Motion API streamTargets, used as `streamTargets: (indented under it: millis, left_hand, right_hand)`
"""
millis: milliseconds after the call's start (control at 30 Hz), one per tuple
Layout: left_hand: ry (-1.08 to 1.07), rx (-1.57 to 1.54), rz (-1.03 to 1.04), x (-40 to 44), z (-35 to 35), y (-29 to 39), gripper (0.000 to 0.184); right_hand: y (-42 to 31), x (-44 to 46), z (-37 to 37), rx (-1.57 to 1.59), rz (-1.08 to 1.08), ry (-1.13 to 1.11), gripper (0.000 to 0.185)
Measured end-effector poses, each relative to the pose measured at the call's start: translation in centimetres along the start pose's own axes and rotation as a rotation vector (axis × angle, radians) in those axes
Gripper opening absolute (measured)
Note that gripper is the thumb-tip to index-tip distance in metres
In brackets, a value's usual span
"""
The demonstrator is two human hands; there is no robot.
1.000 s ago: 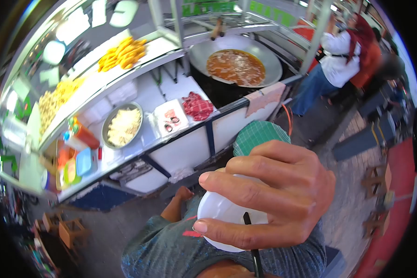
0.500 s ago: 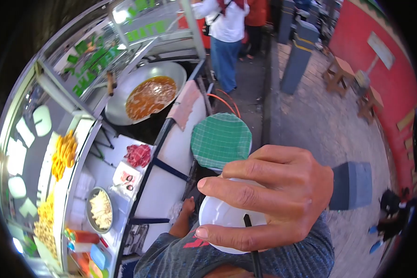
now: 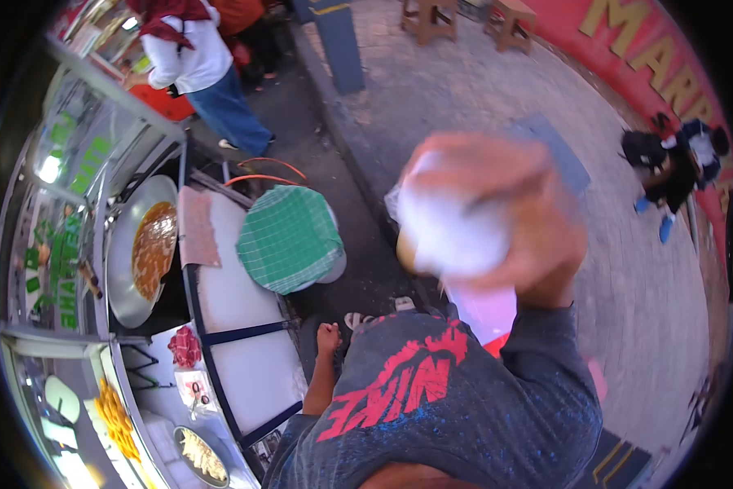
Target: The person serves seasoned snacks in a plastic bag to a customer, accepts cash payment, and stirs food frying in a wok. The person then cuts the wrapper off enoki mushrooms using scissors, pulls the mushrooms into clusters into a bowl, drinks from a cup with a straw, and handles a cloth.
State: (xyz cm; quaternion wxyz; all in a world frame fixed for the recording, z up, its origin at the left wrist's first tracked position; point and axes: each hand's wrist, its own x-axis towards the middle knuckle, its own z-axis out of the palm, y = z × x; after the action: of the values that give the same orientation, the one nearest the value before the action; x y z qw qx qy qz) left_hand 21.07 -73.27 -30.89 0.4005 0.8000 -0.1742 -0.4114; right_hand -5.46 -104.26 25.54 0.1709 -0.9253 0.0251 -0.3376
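My right hand (image 3: 537, 220) is raised in front of my chest at the right and smeared by motion. Its fingers are around a white bowl (image 3: 456, 224), also blurred, so its contents cannot be made out. Low beside the cart's edge, my left hand (image 3: 328, 337) is curled closed, with nothing seen sticking out of it. Ahead of that hand stands a round tub covered by a green checked cloth (image 3: 289, 238). Behind my right forearm, a pinkish-white surface with a red edge (image 3: 487, 314) partly shows.
On the cart at left are a wok of brown broth (image 3: 154, 248), red meat (image 3: 184, 346), scissors (image 3: 199, 391) and a bowl of pale shreds (image 3: 202, 455). A pink cloth (image 3: 198, 224) drapes its edge. A person (image 3: 195, 65) stands ahead; another (image 3: 676, 163) is at right. Wooden stools (image 3: 429, 18) stand beyond.
My view has turned right. My right hand and the bowl have moved up and right in the view, away from my lap. My left hand stays low by the cart.
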Motion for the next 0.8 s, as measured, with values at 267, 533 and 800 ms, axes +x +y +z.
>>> streamTargets:
  millis: [267, 533, 800]
  left_hand:
    - [0.015, 0.127, -0.144, -3.9, 0.2, 0.1, 0.017]
    - [0.009, 0.053, -0.211, -2.4, -1.1, -4.4, 0.016]
    - [-0.087, 0.055, -0.159, 3.3, -2.1, -3.2, 0.027]
  right_hand:
    - [9.3, -7.2, -8.9, -0.470, 0.616, 0.165, 0.056]
    - [12.0, -11.0, -9.4, -0.421, 0.702, 0.126, 0.074]
    - [5.7, -7.9, -3.1, -0.261, -0.015, 0.930, 0.039]
